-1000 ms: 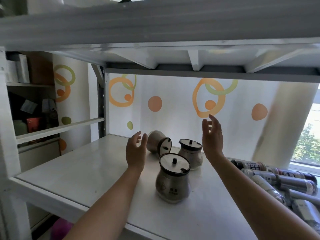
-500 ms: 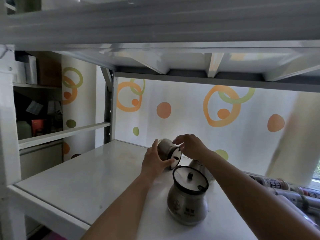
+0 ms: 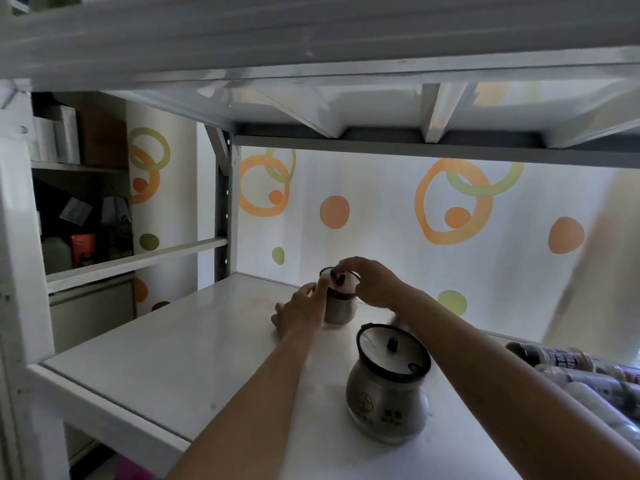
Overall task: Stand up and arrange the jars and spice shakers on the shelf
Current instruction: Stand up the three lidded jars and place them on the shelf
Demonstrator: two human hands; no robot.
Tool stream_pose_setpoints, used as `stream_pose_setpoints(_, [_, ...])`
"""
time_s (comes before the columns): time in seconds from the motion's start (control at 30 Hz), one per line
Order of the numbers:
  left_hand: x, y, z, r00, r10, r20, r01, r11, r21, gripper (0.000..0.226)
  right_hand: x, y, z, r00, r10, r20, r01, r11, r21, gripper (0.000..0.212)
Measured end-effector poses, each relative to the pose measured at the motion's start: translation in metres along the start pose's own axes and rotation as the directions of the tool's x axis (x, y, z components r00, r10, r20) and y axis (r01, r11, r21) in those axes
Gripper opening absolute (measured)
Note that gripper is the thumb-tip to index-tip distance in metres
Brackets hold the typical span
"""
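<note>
At 12 o'clock on the white shelf, the left grip curls round a small grey metal jar while the right grip pinches its lid; a matching lidded jar stands at its 5 o'clock.

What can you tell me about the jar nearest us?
The nearest jar is squat and round-bellied, grey and metallic-looking, with a printed mark and characters on its front. A dark rim holds a pale lid with a small dark knob and a notch at the edge. It stands upright near the front of the white shelf, apparently touched by nothing else.
</note>
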State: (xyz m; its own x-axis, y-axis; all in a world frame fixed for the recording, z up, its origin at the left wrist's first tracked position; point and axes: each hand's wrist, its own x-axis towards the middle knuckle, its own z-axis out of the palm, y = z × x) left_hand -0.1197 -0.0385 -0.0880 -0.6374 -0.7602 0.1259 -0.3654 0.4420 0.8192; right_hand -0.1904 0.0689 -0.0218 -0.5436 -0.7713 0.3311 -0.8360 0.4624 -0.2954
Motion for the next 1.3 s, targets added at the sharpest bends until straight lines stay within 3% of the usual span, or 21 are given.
stream_pose_setpoints(0.07, [0.001, 0.001, 0.000, 0.999, -0.041, 0.003, 0.040, 0.986, 0.164, 0.078, 0.004, 0.000, 0.005, 0.998, 0.025, 0.058, -0.022, 0.999, -0.045, 0.046])
stream_pose_setpoints(0.17, [-0.001, 0.004, 0.001, 0.999, -0.030, 0.030, 0.023, 0.974, 0.224, 0.081, 0.004, 0.002, 0.004, 0.991, 0.073, 0.113, -0.069, 0.997, -0.041, 0.049])
stream_pose_setpoints(0.43, [0.003, 0.003, 0.005, 0.998, 0.021, 0.061, -0.032, 0.981, 0.190, 0.083, -0.004, 0.004, -0.002, 0.981, 0.056, 0.184, -0.053, 0.998, -0.021, 0.065])
stream_pose_setpoints(0.57, [0.005, -0.001, 0.002, 0.995, 0.096, 0.030, -0.098, 0.992, 0.079, 0.081, -0.025, 0.010, -0.028, 0.994, 0.028, 0.106, -0.028, 1.000, 0.005, 0.070])
stream_pose_setpoints(0.63, [0.005, -0.007, 0.002, 0.985, 0.158, -0.065, -0.150, 0.982, 0.117, 0.057, -0.038, 0.023, -0.051, 0.991, 0.081, 0.108, -0.072, 0.994, -0.085, 0.054])
stream_pose_setpoints(0.73, [0.002, -0.005, -0.007, 0.985, 0.161, -0.057, -0.152, 0.980, 0.124, 0.060, -0.072, 0.054, -0.091, 0.956, 0.250, 0.155, -0.210, 0.949, -0.235, 0.049])
stream_pose_setpoints(0.87, [-0.009, 0.019, -0.036, 0.978, 0.195, 0.076, -0.209, 0.903, 0.376, 0.071, -0.132, 0.095, -0.132, 0.896, 0.422, 0.141, -0.364, 0.877, -0.312, 0.054])
stream_pose_setpoints(0.97, [-0.026, 0.056, -0.049, 0.941, 0.308, 0.138, -0.336, 0.819, 0.465, 0.065, -0.170, 0.111, -0.147, 0.864, 0.484, 0.135, -0.419, 0.842, -0.338, 0.056])
stream_pose_setpoints(1.1, [-0.060, 0.114, -0.044, 0.842, 0.521, 0.138, -0.530, 0.755, 0.385, 0.077, -0.215, 0.121, -0.161, 0.856, 0.503, 0.115, -0.445, 0.833, -0.330, 0.052])
stream_pose_setpoints(1.2, [-0.097, 0.150, -0.022, 0.795, 0.582, 0.170, -0.588, 0.672, 0.450, 0.070, -0.245, 0.125, -0.169, 0.845, 0.523, 0.110, -0.483, 0.836, -0.261, 0.057])
stream_pose_setpoints(1.3, [-0.147, 0.173, 0.010, 0.723, 0.651, 0.230, -0.685, 0.635, 0.356, 0.067, -0.275, 0.123, -0.175, 0.850, 0.523, 0.068, -0.491, 0.833, -0.256, 0.055])
